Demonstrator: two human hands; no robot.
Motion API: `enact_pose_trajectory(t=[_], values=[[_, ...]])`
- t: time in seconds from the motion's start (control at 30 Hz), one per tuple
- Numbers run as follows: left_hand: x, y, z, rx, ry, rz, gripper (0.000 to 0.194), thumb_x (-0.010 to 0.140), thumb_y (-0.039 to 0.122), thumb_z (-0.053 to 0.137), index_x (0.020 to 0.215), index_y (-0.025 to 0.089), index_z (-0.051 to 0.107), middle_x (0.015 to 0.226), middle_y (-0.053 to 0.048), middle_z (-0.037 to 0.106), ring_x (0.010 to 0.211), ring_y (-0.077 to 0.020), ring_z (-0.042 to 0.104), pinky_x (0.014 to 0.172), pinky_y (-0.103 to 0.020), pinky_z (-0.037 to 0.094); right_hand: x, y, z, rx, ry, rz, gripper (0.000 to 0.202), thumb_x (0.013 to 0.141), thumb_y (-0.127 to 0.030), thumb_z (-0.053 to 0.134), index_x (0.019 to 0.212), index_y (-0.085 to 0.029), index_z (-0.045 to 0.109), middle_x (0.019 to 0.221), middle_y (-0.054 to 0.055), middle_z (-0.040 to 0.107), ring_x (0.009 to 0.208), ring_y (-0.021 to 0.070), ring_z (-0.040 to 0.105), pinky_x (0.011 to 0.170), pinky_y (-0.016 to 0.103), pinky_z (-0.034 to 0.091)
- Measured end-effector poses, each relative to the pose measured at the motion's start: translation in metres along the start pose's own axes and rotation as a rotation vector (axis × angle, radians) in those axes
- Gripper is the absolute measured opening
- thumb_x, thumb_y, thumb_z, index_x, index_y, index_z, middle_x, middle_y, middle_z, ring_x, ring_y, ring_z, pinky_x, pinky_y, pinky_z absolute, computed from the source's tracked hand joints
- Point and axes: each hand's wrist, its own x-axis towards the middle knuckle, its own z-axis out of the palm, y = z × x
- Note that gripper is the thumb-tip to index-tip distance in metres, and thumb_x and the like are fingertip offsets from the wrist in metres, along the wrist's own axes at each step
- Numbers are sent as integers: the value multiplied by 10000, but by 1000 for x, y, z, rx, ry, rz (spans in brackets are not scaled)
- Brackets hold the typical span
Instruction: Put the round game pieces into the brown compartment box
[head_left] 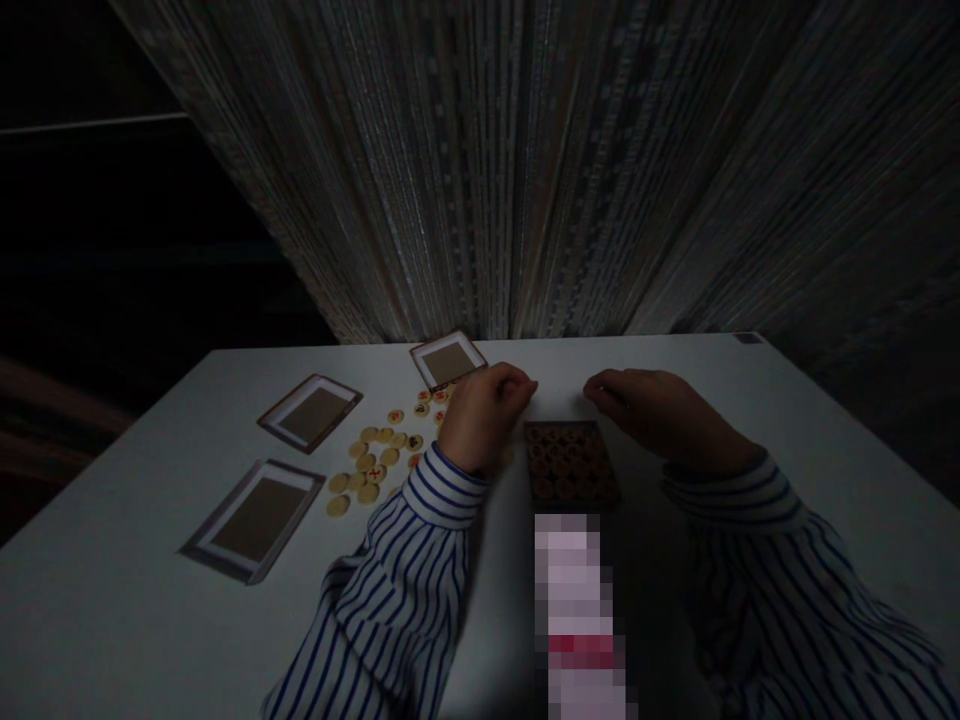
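My left hand (480, 420) is closed with its fingers curled inward, over the table beside loose pale round Chinese chess pieces (367, 462). My right hand (660, 412) faces it across a gap, its fingers also bent and pressed together. If either hand holds something, it is hidden or too small to make out. Between the wrists, a little nearer to me, lies a square box (611, 487) packed with dark brown round pieces (574, 460). Several pale pieces show red or black characters; others show plain faces. My left hand and sleeve hide part of the pile.
Three shallow open trays or lids with brown bottoms lie on the white table (105, 560): a near-left one (289, 470), one behind it (283, 399), and a far one (469, 343). A small dark patch (747, 338) marks the far right corner. A strand curtain (480, 180) hangs behind.
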Motion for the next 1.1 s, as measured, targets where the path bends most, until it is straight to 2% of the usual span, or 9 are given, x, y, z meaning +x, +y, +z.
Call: enact_pose_trajectory(t=[0.1, 0.23, 0.37, 0.5, 0.63, 0.77, 0.93, 1.1], values=[[0, -1, -16, -13, -30, 16, 233, 813, 330, 513, 786, 152, 660, 655, -10, 665, 598, -124, 602, 567, -219, 438, 1, -10, -7, 49, 83, 28, 301, 899, -325, 357, 942, -179, 616, 871, 64, 687, 780, 185, 616, 668, 274, 402], [-3, -1, -45, -23, 6, 14, 236, 823, 289, 487, 861, 147, 671, 719, -18, 689, 669, -130, 625, 629, -216, 468, 6, -26, -13, 95, 158, 39, 302, 895, -333, 366, 917, -172, 621, 845, 69, 685, 763, 183, 612, 679, 276, 411], [-8, 0, -70, -10, 114, 1, 215, 789, 308, 546, 844, 150, 681, 742, -21, 690, 693, -132, 623, 648, -214, 474, 14, -38, -17, 144, 205, 32, 288, 890, -303, 379, 945, -160, 623, 872, 74, 686, 806, 192, 616, 710, 282, 416], [-13, 3, -86, -17, 210, -21, 181, 753, 295, 595, 810, 145, 679, 750, -22, 685, 701, -128, 618, 679, -219, 477, 23, -48, -24, 195, 246, 22, 277, 878, -268, 392, 996, -161, 619, 933, 70, 686, 860, 196, 616, 744, 283, 425], [-17, 4, -95, -6, 255, -43, 170, 742, 287, 606, 792, 140, 673, 749, -23, 682, 703, -129, 616, 680, -224, 485, 30, -57, -29, 217, 255, 33, 278, 854, -240, 422, 1021, -146, 624, 960, 79, 686, 842, 199, 620, 748, 295, 438], [-18, 1, -98, -12, 265, -32, 174, 741, 280, 611, 823, 140, 673, 769, -24, 683, 717, -130, 617, 672, -219, 486, 38, -63, -24, 225, 282, -22, 289, 849, -232, 421, 1032, -140, 626, 975, 87, 685, 860, 201, 620, 768, 299, 446], [-17, -4, -100, 19, 227, -29, 187, 741, 277, 613, 860, 148, 676, 787, -21, 689, 739, -135, 621, 680, -216, 485, 44, -63, -11, 214, 353, -147, 261, 850, -239, 422, 979, -163, 637, 936, 74, 693, 847, 198, 627, 732, 298, 463], [-18, -6, -105, 104, 193, -61, 194, 748, 271, 599, 880, 151, 677, 809, -22, 695, 752, -142, 622, 715, -227, 485, 43, -60, -6, 193, 381, -177, 246, 853, -238, 432, 967, -160, 635, 919, 77, 694, 821, 194, 632, 703, 293, 466]])
